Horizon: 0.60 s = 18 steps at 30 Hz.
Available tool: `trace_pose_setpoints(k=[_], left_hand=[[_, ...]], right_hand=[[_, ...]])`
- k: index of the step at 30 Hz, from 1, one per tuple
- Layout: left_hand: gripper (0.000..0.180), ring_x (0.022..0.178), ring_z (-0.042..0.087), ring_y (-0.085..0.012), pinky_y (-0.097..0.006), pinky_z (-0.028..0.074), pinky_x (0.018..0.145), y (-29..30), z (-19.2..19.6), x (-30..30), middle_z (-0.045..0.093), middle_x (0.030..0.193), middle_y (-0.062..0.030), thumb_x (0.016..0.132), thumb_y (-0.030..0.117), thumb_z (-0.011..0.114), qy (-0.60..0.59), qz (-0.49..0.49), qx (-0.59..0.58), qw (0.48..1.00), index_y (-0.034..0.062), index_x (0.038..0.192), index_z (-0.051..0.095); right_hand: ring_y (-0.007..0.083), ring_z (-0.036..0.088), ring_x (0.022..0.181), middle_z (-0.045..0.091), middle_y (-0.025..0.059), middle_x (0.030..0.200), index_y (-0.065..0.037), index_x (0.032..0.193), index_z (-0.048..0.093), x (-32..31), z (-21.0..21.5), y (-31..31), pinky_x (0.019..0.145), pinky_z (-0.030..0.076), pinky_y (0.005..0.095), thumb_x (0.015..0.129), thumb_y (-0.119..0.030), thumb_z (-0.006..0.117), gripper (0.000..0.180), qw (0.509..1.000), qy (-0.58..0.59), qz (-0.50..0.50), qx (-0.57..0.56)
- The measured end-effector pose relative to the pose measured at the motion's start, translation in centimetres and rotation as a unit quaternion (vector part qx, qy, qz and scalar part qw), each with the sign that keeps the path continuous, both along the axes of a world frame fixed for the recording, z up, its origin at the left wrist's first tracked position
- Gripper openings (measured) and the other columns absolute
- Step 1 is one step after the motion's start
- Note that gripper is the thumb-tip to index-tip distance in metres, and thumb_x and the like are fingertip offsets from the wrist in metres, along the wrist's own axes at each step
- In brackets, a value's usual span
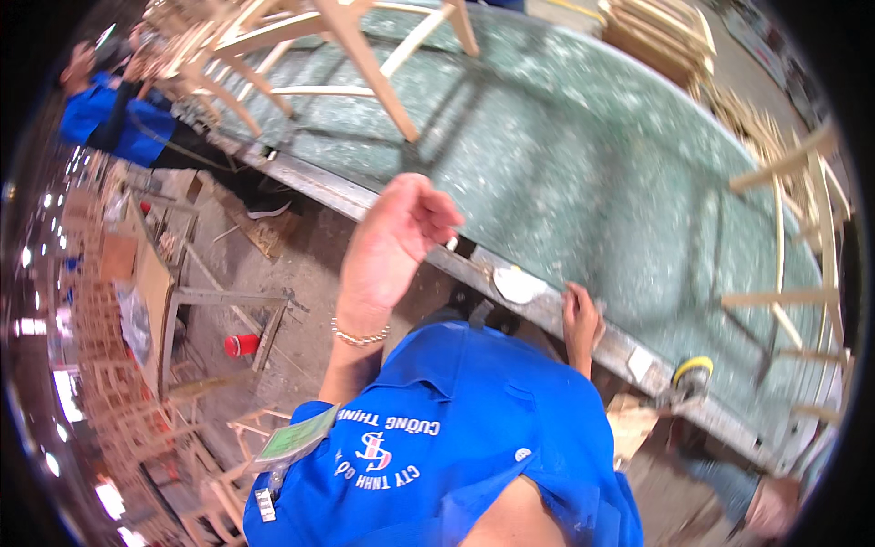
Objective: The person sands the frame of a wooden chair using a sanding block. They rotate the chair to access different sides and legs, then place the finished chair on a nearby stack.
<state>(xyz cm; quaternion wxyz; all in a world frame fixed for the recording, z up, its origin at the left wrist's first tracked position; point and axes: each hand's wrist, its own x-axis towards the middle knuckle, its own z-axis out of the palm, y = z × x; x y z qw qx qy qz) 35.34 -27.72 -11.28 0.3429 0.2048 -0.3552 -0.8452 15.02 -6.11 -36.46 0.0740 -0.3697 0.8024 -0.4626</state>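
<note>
My left hand [401,232], with a bead bracelet at the wrist, is raised over the near edge of a green, dusty worktable [565,155]. Its fingers are loosely bent and the palm shows, with nothing in it. Farther right, my right hand [581,321] rests at the table's near edge, fingers lightly bent, and I see no object in it. Between the hands a white rounded piece [518,284] lies on the metal rim. Beyond my left hand, a pale wooden chair frame [365,73] stands on the table, one leg close to my fingers.
At the right end of the table is another wooden frame [802,228]. A sander with a yellow pad [694,372] sits by the near edge. Stacked wooden parts [661,41] stand beyond. A person in blue [118,128] is at far left, near a side bench [159,283] and red can [241,345].
</note>
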Motion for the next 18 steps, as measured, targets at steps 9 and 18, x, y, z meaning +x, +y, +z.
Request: trace_pose_setpoints(k=[9, 18], left_hand=[[0.026, 0.09, 0.06, -0.0112, -0.026, 0.045, 0.082, 2.7, 0.1, -2.9, 0.064, 0.096, -0.0043, 0.097, 0.033, 0.05, -0.092, -0.11, -0.095, 0.985, 0.0074, 0.1, 0.056], [0.036, 0.108, 0.054, -0.0151, -0.03, 0.041, 0.096, -0.1, -0.2, -0.9, 0.06, 0.112, -0.007, 0.093, 0.028, 0.056, -0.085, -0.385, -0.303, 0.868, 0.0011, 0.118, 0.052]], right_hand=[[0.0246, 0.067, 0.076, 0.068, 0.0142, 0.084, -0.005, 0.108, 0.062, 0.0, 0.4, -2.0, 0.068, 0.05, 0.0326, 0.09, -0.005, 0.052, 0.021, 0.994, -0.076, 0.072, 0.042], [0.0243, 0.067, 0.076, 0.068, 0.0146, 0.082, -0.005, 0.107, 0.062, -1.2, 0.9, -3.8, 0.069, 0.051, 0.0337, 0.089, -0.003, 0.052, 0.021, 0.996, -0.043, 0.06, 0.06]])
